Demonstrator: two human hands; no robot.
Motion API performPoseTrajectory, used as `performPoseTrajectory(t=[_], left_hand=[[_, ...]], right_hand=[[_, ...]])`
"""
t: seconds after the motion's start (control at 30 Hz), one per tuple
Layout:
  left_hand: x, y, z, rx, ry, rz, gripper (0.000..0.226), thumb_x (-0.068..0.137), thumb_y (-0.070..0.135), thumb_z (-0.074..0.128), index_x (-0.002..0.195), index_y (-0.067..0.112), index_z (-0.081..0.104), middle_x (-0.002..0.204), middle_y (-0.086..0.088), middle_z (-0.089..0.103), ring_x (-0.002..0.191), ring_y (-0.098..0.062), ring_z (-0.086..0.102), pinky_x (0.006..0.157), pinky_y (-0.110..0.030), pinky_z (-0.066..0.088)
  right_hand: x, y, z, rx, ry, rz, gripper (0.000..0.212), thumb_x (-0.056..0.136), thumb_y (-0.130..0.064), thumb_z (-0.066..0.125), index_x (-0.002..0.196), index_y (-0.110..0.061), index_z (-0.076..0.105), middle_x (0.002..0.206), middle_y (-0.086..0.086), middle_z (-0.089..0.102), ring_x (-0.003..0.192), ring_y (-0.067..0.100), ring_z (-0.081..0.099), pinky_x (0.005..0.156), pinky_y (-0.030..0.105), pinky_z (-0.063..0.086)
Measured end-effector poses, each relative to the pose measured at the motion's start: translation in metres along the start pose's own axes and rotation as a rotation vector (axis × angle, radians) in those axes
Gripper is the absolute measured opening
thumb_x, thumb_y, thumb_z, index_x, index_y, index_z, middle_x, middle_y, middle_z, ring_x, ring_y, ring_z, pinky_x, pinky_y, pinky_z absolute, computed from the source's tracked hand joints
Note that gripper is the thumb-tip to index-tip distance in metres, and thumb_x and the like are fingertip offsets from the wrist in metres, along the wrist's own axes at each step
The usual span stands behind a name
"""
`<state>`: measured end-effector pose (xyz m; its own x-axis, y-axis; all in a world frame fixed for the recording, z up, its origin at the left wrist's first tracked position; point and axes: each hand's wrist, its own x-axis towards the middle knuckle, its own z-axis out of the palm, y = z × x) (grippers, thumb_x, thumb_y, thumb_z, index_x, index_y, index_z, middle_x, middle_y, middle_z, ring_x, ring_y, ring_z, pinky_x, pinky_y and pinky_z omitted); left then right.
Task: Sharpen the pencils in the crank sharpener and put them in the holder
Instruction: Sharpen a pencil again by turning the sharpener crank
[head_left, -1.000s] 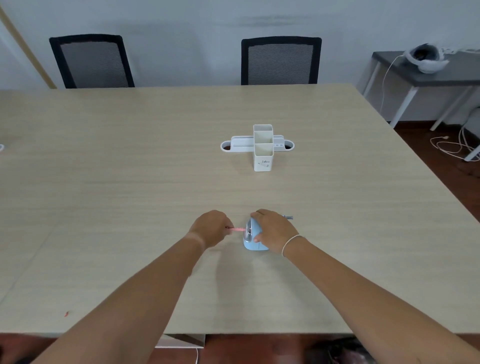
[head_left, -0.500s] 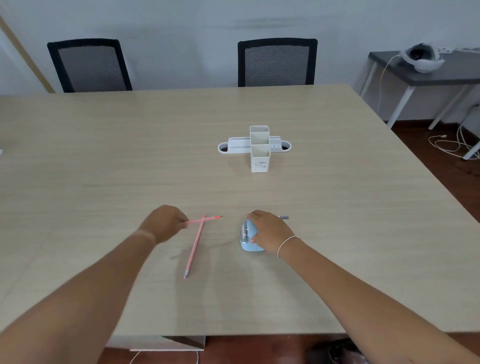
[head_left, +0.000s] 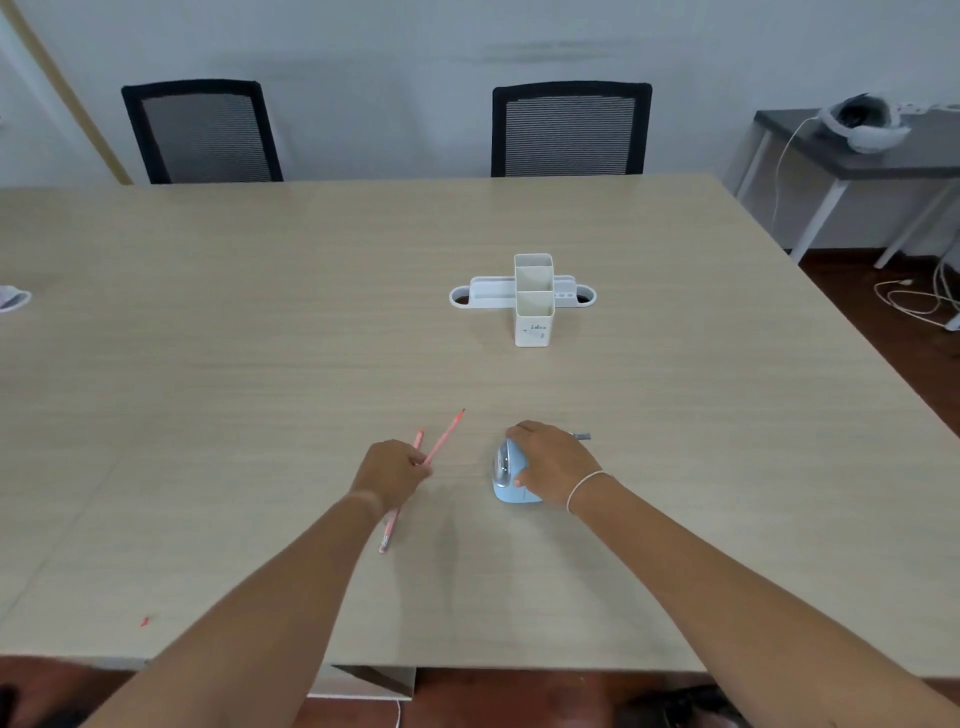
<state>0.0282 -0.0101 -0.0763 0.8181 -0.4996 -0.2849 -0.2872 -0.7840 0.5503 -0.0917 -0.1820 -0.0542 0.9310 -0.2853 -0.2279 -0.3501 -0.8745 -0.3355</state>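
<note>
The wide wooden table (head_left: 260, 364) is seen with the white holder (head_left: 533, 301) standing well beyond the hands, its compartments showing no pencils. Nearer, the blue crank sharpener (head_left: 506, 475) is covered and steadied by the right hand (head_left: 553, 465), which is curled loosely over its top, with the grey crank handle (head_left: 582, 436) protruding behind. A second ago a pencil was pressed into the sharpener's mouth; it has since been drawn out and carried to the left. It is now gripped in the closed left hand (head_left: 392, 470), and the sharpened pencil (head_left: 445, 434) is angled up and away with its dark point toward the holder. A second pink pencil (head_left: 397, 506) is lying on the table just under that hand, its far end showing beside the held one; whether it is touched by the fingers cannot be told. One pencil is therefore judged sharpened and ready for the holder, with at least one left to sharpen.
</note>
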Motion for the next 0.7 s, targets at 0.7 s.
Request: performPoseTrajectory(t=[0.7], left_hand=[[-0.002,0.006,0.059,-0.208,0.040,-0.205,0.018,0.082,0.005,0.056,0.074,0.019,0.050,0.079,-0.003,0.055,0.081,-0.026,0.056,0.071,-0.028,0.044]], right_hand=[[0.001,0.000,-0.001,0.001,0.007,-0.007,0.036,0.077,-0.007,0.063,0.111,-0.005,0.052,0.120,0.009,0.055,0.112,0.027,0.052,0.086,0.034,0.043]])
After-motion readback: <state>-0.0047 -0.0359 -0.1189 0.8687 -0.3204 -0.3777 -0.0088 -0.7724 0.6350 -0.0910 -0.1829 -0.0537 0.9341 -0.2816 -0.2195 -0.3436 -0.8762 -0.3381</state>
